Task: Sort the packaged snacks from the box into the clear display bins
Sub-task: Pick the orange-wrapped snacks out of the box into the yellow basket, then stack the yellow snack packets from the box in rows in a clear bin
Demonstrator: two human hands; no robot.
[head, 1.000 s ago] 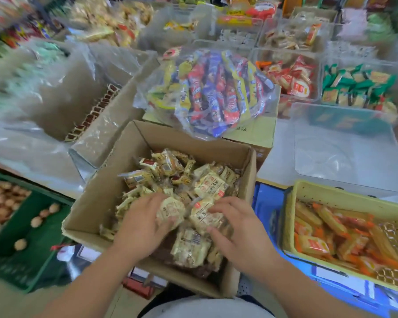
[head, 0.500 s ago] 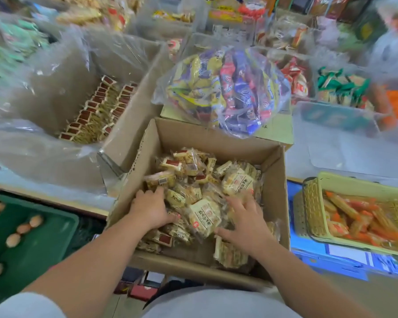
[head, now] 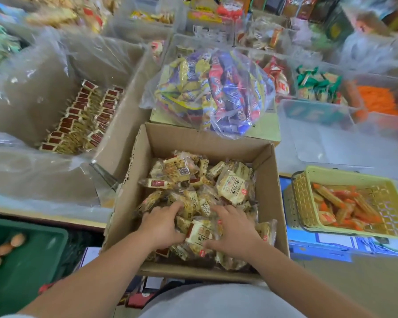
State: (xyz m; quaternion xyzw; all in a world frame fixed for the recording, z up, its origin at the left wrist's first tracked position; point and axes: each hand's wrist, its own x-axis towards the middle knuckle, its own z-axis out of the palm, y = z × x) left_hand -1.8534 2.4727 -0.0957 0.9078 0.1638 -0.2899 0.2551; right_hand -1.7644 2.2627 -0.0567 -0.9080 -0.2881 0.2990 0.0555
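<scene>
The brown cardboard box (head: 194,140) in the near middle is heaped with pale cellophane-wrapped snack packets (head: 230,187), so I'd judge most of the sorting is yet to come. The left hand (head: 163,223) curls round a few packets in the heap, while the right hand (head: 234,230) lies spread, pressing on others. A clear plastic bin (head: 331,143) stands to the far right. A clear bag of blue, red and yellow bars (head: 214,92) bulges just beyond the box, and a yellow woven plastic basket (head: 302,198) crowds the right.

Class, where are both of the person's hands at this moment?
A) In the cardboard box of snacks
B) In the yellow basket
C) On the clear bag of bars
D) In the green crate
A: the left hand and right hand both lie on the snacks inside the box.
</scene>
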